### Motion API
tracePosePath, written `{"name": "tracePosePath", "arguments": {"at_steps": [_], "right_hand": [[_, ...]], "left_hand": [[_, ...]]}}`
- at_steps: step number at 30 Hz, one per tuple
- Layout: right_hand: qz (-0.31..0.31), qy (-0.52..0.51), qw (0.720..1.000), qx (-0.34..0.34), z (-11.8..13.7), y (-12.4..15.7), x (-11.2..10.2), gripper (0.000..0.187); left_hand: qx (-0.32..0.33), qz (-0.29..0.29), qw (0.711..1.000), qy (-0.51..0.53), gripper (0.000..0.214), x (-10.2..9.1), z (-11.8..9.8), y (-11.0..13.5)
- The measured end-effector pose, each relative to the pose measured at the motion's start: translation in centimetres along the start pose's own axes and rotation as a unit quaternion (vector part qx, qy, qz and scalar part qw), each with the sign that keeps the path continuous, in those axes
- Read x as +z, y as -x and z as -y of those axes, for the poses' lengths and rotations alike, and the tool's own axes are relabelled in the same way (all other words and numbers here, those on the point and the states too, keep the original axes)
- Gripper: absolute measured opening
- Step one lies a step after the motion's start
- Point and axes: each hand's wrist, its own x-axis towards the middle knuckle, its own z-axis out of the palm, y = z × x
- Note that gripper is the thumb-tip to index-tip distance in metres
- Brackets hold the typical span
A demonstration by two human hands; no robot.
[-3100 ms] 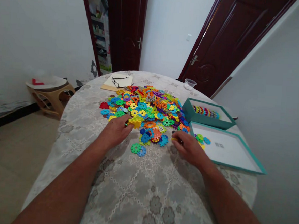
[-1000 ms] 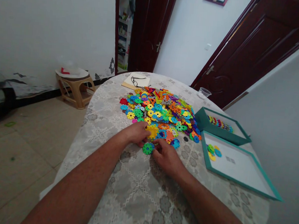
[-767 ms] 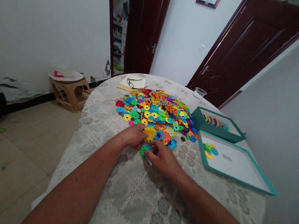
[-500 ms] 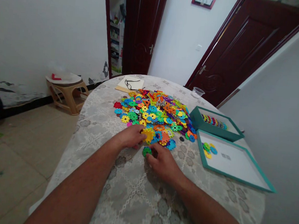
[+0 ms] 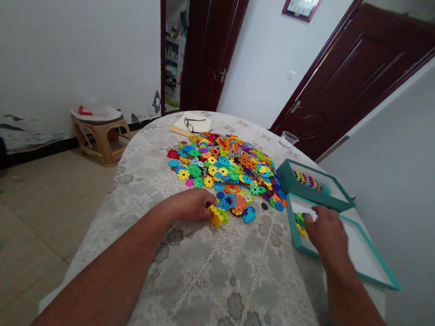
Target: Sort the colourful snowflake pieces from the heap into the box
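My left hand [image 5: 195,204] is closed, pinching several yellow plastic snowflake discs [image 5: 218,216] just above the tablecloth, at the near edge of the pile. Over the teal-rimmed box lid [image 5: 372,258] at the right is my right hand [image 5: 326,229], its thumb and index finger apart and no disc visible between them. Beside those fingertips lie a green disc [image 5: 299,219] and a yellow disc [image 5: 301,230] inside the lid. The hand partly covers what else lies there.
A large heap of multicoloured snowflake discs [image 5: 224,166] covers the table's middle. Behind the lid stands a teal box [image 5: 310,193] with a row of discs [image 5: 313,182]. Eyeglasses [image 5: 190,125] rest on a notebook [image 5: 201,124]. A clear plastic cup [image 5: 289,138] stands near the far edge.
My right hand has moved right from the pile's near edge to the lid; the green disc it held is no longer visible in its fingers. My left hand has lowered slightly with the yellow discs.
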Motion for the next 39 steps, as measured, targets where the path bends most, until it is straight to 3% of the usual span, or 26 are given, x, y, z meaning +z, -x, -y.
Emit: {"name": "tracePosePath", "arguments": {"at_steps": [3, 6, 10, 13, 20, 26, 29, 34, 39], "right_hand": [[0.019, -0.141, 0.987, -0.074, 3.3, 0.5, -0.5, 0.029], [0.088, -0.257, 0.948, -0.168, 8.6, 1.0, -1.5, 0.03], [0.069, -0.295, 0.905, -0.298, 14.7, 1.5, -1.4, 0.036], [0.073, -0.287, 0.883, -0.365, 16.8, 1.8, -0.2, 0.047], [0.093, -0.299, 0.884, -0.347, 17.1, 2.2, 2.1, 0.034], [0.024, -0.356, 0.882, -0.308, 15.9, 1.8, 1.4, 0.041], [0.019, -0.373, 0.877, -0.304, 14.8, 1.3, 0.8, 0.045], [0.088, -0.379, 0.847, -0.362, 13.7, 0.9, -0.9, 0.046], [0.191, -0.374, 0.804, -0.42, 14.5, 2.0, -2.7, 0.058]], "left_hand": [[0.01, 0.002, 1.0, -0.024, 0.011, 0.3, -0.2, -0.2], [0.016, 0.012, 0.999, -0.048, 0.013, 0.4, -0.3, -0.4], [0.034, 0.005, 0.998, -0.054, 0.015, 0.7, -0.3, -0.5], [0.036, -0.004, 0.998, -0.055, 0.015, 1.0, -0.3, -0.5], [0.052, -0.006, 0.998, -0.031, 0.021, 1.3, -0.2, -0.5], [0.048, 0.0, 0.999, -0.026, 0.022, 1.3, -0.2, -0.5], [0.045, -0.004, 0.999, -0.027, 0.02, 1.2, -0.4, -0.5], [0.043, -0.019, 0.999, -0.026, 0.017, 1.3, -0.8, -0.4], [0.019, -0.026, 0.999, -0.035, 0.019, 1.7, -1.2, -0.6]]}}
